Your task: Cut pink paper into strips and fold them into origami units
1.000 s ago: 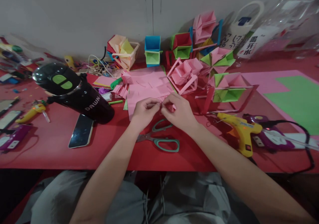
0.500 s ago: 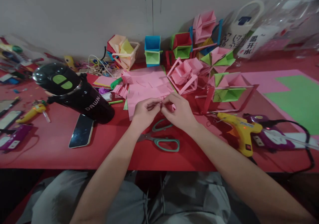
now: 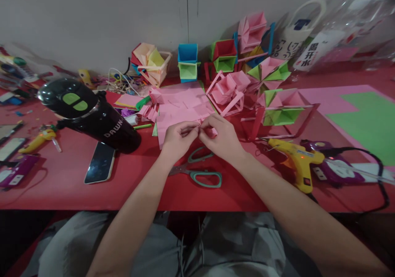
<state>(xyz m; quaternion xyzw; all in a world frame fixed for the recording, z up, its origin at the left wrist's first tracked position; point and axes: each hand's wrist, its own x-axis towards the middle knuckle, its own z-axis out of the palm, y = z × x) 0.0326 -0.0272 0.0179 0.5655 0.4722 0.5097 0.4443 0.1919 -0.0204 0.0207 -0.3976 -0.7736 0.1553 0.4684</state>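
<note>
My left hand and my right hand meet fingertip to fingertip over the red table, just in front of the pink paper sheets. Both hands are closed in a pinch. Whatever lies between the fingertips is too small and too hidden to name. Below them lie scissors with grey-green handles, open, the blades partly under my left wrist. A bit of pink paper shows behind my right fingers.
On the left stand a black bottle and a phone. A yellow glue gun and a purple power strip lie right. Several folded paper boxes line the back. Green paper lies far right.
</note>
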